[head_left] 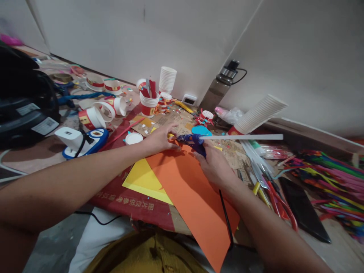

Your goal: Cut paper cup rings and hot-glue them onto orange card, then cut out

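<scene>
The right hand (214,161) wraps round the glue gun (195,139), which is above the orange sheet (193,189), its white stick (250,137) jutting rightward. The left hand (160,138) curls its fingers beside the gun's tip (whether they pinch the orange scrap (172,139) there, I cannot tell). A yellow sheet (142,178) lies partly beneath the orange one.
</scene>
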{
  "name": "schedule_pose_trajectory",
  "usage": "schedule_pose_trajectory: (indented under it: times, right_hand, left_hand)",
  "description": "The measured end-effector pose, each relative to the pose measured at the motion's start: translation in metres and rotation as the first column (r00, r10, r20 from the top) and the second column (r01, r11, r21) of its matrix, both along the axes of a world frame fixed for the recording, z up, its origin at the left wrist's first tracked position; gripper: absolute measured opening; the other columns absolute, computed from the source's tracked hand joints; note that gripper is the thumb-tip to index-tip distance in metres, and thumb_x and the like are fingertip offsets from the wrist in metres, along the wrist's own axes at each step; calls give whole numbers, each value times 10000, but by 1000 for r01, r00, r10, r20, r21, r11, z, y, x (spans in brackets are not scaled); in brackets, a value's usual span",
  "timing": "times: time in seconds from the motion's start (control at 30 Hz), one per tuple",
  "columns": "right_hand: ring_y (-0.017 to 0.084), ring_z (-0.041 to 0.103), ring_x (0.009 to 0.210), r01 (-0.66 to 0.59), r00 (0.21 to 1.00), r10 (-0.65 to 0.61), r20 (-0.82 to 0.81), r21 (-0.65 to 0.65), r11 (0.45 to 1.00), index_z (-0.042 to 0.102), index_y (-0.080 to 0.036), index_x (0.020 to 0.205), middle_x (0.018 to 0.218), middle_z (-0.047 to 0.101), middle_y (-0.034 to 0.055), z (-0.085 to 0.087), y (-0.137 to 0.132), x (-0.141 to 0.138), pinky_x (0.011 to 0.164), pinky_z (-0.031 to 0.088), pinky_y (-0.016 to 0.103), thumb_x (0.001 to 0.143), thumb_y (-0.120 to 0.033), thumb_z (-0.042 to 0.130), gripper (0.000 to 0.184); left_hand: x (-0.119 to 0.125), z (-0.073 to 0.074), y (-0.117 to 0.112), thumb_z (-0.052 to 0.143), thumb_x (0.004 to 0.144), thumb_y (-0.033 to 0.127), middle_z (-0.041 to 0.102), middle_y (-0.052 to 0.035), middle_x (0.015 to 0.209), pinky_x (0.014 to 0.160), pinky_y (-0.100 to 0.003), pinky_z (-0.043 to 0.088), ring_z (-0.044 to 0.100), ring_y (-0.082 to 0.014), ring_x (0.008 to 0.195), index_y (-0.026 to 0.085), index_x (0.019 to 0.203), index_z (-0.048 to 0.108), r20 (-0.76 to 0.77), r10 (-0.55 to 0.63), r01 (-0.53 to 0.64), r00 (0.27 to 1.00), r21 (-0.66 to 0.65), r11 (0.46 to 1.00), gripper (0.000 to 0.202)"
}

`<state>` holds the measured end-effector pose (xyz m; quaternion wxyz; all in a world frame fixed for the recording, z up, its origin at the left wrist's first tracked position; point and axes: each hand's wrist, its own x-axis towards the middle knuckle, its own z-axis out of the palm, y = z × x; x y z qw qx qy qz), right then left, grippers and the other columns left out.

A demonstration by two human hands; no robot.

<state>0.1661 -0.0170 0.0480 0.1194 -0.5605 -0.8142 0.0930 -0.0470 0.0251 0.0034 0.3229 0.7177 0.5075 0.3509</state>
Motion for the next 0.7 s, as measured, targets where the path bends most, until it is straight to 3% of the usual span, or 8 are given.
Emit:
schedule_pose_trajectory:
  times: [0.43,0.7]
  right_hand:
    - [286,636,983,-5,998,2,65,34,999,535,-153,1204,1128,671,146,-7,2,0,765,445,336,937,-294,472,309]
    - [271,653,868,56,987,-55,153,2,998,566,-170,1134,983,699,121,6,-6,-6,665,412,315,918,-241,476,245]
  left_hand:
    - [-1,-3,1,846,615,331,686,-85,1117,962,-364,456,633,-240,1078,160,1403,415,-13,-11,11,1000,43,999,914]
    - [-1,-5,3,855,589,334,705,-80,1081,985,-368,427,632,-246,1082,156,1397,423,1,-22,22,1000,68,997,934]
